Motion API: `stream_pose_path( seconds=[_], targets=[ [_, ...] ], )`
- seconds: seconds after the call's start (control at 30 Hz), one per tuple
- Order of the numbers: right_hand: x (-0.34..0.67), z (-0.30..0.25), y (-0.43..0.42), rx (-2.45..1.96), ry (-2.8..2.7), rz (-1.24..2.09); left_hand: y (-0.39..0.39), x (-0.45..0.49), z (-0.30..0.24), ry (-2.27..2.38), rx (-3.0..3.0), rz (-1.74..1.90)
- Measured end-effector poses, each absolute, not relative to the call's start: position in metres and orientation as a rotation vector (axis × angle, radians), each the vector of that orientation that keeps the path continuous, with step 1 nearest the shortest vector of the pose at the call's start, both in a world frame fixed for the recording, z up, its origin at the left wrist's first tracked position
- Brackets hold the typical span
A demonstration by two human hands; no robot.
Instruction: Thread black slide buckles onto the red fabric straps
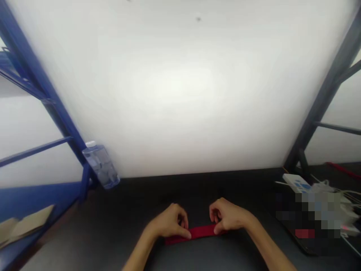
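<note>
A flat red strip (202, 231), which looks like folded cloth, lies across the dark tabletop in front of me. My left hand (171, 221) is at its left part, the thumb resting along the strip and the fingers curled above it. At the right part, my right hand (229, 215) has its thumb tip on the strip and its fingers bent inward. Between the two thumbs a short stretch of red shows. The strip's right end is hidden by my right hand, while a bit of its left end shows below my left hand.
A clear bottle with a white cap (103, 167) stands at the back left by a blue metal post (50, 90). On the right are a white and blue box (296, 183), tangled white cables (348, 195) and a blurred-out patch. Beige packets (31, 224) lie far left. A white wall (180, 113) rises behind.
</note>
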State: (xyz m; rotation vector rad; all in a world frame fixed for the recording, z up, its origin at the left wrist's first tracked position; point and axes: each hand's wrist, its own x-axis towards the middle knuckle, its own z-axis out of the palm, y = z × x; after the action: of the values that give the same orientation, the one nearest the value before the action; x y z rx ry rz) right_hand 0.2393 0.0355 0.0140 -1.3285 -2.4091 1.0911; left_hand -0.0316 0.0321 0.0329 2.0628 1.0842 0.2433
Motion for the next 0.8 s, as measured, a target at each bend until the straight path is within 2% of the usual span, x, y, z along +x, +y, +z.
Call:
stream_pose_path(
  seconds=[0.23, 0.57, 0.8],
  targets=[
    [0.232, 0.024, 0.021, -1.406, -2.488, 0.871, 0.029, -0.027, 0.039, 1.133, 2.076, 0.167],
    [0.229, 0.022, 0.019, -1.251, -2.534, 0.813, 0.024, -0.024, 0.034, 1.164, 2.078, 0.232],
    [0.221, 0.02, 0.019, -1.33, -2.355, 0.639, 0.032, -0.024, 0.034, 1.225, 2.071, 0.571]
  ],
)
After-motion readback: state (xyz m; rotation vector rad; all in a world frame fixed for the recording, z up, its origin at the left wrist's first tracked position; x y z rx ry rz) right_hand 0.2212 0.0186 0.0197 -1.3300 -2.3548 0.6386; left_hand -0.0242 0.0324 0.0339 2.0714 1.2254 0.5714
